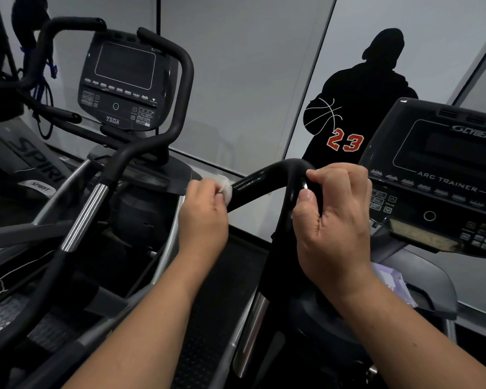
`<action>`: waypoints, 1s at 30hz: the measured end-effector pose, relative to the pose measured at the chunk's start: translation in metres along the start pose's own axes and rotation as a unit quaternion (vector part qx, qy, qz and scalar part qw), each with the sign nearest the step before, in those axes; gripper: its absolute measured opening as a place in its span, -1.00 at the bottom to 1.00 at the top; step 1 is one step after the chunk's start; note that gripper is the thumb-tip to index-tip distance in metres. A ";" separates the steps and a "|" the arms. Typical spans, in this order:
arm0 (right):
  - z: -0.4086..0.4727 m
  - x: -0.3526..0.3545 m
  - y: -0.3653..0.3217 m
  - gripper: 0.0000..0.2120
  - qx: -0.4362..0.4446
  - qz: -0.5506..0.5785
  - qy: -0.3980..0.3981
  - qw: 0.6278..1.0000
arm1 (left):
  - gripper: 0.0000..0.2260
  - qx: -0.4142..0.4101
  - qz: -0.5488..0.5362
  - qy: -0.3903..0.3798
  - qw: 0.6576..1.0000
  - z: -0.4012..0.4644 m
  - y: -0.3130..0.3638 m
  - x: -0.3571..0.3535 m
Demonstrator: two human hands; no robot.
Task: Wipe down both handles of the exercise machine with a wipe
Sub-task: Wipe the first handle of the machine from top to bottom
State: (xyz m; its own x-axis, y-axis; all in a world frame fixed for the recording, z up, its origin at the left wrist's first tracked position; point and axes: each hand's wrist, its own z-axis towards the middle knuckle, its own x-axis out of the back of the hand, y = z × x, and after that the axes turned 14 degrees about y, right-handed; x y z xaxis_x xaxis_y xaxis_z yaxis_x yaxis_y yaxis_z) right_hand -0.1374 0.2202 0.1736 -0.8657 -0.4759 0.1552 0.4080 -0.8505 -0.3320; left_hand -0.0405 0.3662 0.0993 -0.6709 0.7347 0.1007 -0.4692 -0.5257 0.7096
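Note:
A black curved handle of the Cybex arc trainer rises in front of me and bends over to the left. My left hand is shut on a small white wipe and presses it against the handle's free end. My right hand grips the handle at its bend, fingers curled over the top and thumb on the near side. The machine's other handle is not visible.
The arc trainer's console stands at the right. A second machine with a 750A console and black handlebars stands at the left, beside a Spirit treadmill. A wall with a basketball silhouette is behind.

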 end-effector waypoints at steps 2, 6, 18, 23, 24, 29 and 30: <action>0.000 0.000 0.000 -0.69 -0.003 -0.002 -0.004 1.000 | -0.95 -0.017 0.011 0.001 1.000 -0.003 0.002 -0.001; 0.000 -0.001 -0.001 -0.69 0.000 0.002 0.000 1.000 | -0.97 -0.025 0.017 -0.003 1.000 -0.003 -0.003 0.000; 0.001 0.000 -0.001 -0.71 0.001 0.001 -0.005 1.000 | -0.93 -0.046 0.045 -0.008 0.998 -0.012 -0.014 0.005; 0.001 0.000 -0.001 -0.72 0.003 -0.001 -0.004 1.000 | -0.86 -0.013 -0.008 -0.002 1.000 -0.017 -0.011 0.004; 0.001 0.000 0.000 -0.71 0.003 -0.002 -0.005 1.000 | -0.88 -0.022 0.000 -0.007 1.000 -0.018 -0.011 0.004; 0.001 -0.001 -0.001 -0.71 0.007 -0.001 -0.003 1.000 | -0.89 -0.031 -0.014 0.005 0.999 -0.011 -0.012 0.004; 0.001 -0.001 -0.001 -0.71 0.007 -0.001 -0.004 1.000 | -0.91 -0.039 -0.005 0.003 0.999 -0.010 -0.012 0.003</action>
State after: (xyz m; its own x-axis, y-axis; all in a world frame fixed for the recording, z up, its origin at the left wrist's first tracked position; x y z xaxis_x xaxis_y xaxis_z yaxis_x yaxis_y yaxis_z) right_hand -0.1367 0.2210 0.1745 -0.8643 -0.4757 0.1633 0.4101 -0.8545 -0.3188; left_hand -0.0430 0.3704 0.0844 -0.6693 0.7378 0.0883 -0.5192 -0.5494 0.6547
